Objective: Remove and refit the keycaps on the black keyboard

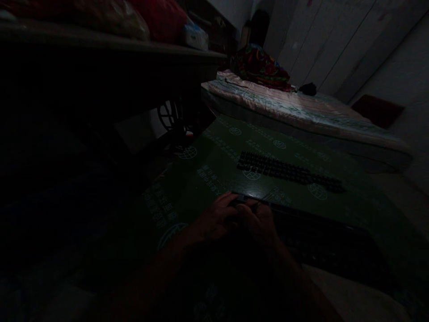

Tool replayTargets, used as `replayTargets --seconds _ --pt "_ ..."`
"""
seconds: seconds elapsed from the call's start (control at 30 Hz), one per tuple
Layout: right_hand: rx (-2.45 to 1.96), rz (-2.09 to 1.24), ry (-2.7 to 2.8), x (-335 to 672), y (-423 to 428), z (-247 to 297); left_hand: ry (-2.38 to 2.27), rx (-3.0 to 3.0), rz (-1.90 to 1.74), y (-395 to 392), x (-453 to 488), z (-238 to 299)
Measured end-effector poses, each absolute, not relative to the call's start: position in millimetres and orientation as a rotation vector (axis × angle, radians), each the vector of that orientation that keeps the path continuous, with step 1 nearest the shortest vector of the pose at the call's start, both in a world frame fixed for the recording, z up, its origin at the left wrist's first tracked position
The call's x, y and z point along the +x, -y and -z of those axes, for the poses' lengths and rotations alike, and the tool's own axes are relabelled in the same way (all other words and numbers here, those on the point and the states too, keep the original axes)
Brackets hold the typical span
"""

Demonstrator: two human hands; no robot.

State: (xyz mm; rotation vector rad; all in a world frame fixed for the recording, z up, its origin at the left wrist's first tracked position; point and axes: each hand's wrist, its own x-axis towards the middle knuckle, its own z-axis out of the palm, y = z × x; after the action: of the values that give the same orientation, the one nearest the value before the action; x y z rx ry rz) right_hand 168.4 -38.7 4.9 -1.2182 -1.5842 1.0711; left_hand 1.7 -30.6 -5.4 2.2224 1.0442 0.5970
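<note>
A black keyboard (330,235) lies on a green printed board (214,165), stretching from my hands toward the lower right. My left hand (219,217) is closed around its left end, fingertips at the far edge. Close beside it, my right hand (257,219) has bent fingers pressed together over the same end of the keyboard. Whatever those fingers pinch is too dark to see. Beyond the keyboard, several black keycaps (288,170) stand in long rows on the board. Deep shadow covers the keyboard's near side.
A dark table (161,49) with red bags (161,20) and a small white pack (195,36) rises at the left. Below it is a spoked wheel (166,116). Behind the board stands a low bed (301,107) bearing a patterned cloth (261,67).
</note>
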Motion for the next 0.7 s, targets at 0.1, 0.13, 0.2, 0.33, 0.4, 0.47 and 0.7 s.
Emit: replayTargets --seconds 0.1,0.13,0.2,0.33,0.4,0.47,0.7 --pt "-1.193 -1.121 1.499 167.6 38.9 -4.3 -1.060 2.223 -0.656 30.5 0.1 -1.9" --pt "-1.193 -1.132 1.466 167.3 38.9 -4.0 -1.073 2.216 -0.684 30.4 -0.5 -5.2" --pt "-1.201 -1.156 1.398 166.6 38.8 -3.3 -1.081 2.187 -0.724 30.2 -1.8 -11.9" --pt "-1.203 -1.223 1.287 165.5 38.6 -2.1 -1.039 2.106 -0.713 30.8 -4.1 -23.3" --pt "-1.195 -1.246 1.267 165.0 38.8 -1.9 -1.052 2.050 -0.691 32.0 -5.0 -27.3" --pt "-1.184 -1.262 1.257 164.4 39.2 -1.5 -1.072 1.981 -0.664 33.2 -6.0 -29.9" --pt "-1.197 -1.143 1.447 165.4 40.0 2.5 -1.137 1.811 -0.645 33.2 -10.1 -33.8"
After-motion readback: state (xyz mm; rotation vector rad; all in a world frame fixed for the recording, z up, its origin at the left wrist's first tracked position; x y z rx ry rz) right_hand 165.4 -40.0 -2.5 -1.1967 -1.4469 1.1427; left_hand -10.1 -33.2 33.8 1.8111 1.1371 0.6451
